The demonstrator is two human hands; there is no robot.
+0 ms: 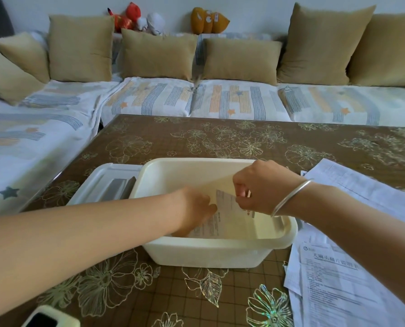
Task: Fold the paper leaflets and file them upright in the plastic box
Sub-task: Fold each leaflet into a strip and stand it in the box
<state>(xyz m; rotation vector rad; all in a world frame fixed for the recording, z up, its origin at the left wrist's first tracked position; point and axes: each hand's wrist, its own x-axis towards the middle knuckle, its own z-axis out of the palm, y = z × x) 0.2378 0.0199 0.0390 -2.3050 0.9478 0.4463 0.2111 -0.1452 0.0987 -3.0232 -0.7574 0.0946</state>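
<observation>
Left hand's (192, 208) fingers hidden behind folded leaflet (222, 215) in box (210, 251).

Soft, even daylight fills the frame, with faint shadows. Wide-angle distortion bends the edges. A sheen lies on the brown flower-patterned counter (220, 142); the lower right print blurs.

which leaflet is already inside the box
The folded leaflet, held by both hands within the box. The other leaflets lie flat and unfolded on the table, to its right.
</observation>
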